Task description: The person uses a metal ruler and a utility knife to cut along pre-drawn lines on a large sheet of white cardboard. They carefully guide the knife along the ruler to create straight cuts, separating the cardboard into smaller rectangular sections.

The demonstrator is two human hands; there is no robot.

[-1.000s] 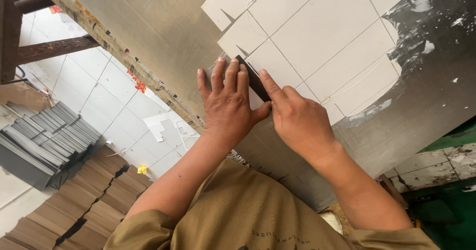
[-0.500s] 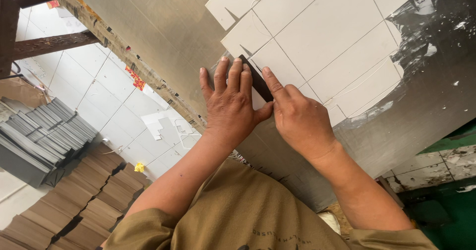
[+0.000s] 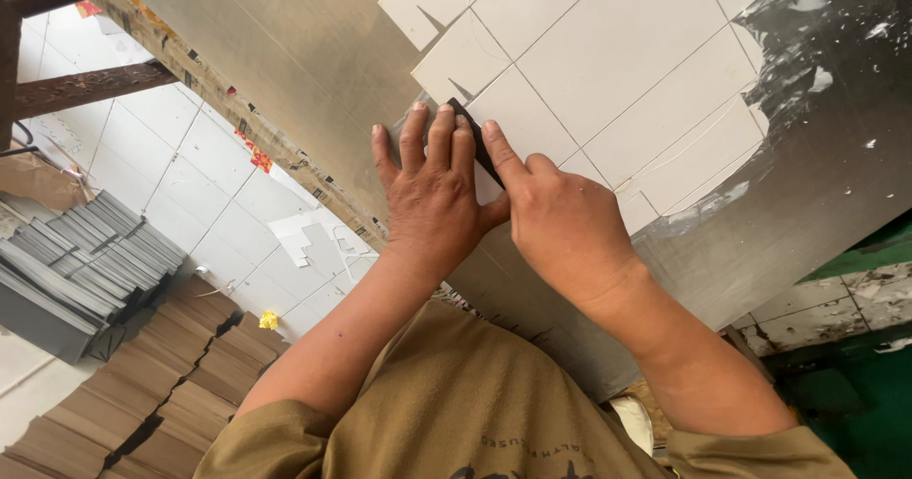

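Observation:
A flat white die-cut cardboard sheet [image 3: 617, 70] with scored fold lines lies on a grey metal worktable [image 3: 285, 32]. My left hand [image 3: 432, 189] presses flat on the sheet's near flap, fingers spread. My right hand [image 3: 560, 222] sits right beside it, its index finger pushing a small black flat tool [image 3: 472, 137] along the flap's crease. Both hands touch each other at the thumbs.
Stacks of brown cardboard sheets [image 3: 142, 393] and grey sheets [image 3: 85, 260] lie on the white tiled floor at left. White cardboard scraps [image 3: 304, 237] lie on the floor. A rusty metal frame [image 3: 85, 85] stands at upper left. Green floor shows at right.
Both hands have stayed on the flap; the view has shifted slightly and the right index finger has slid a little along the black tool.

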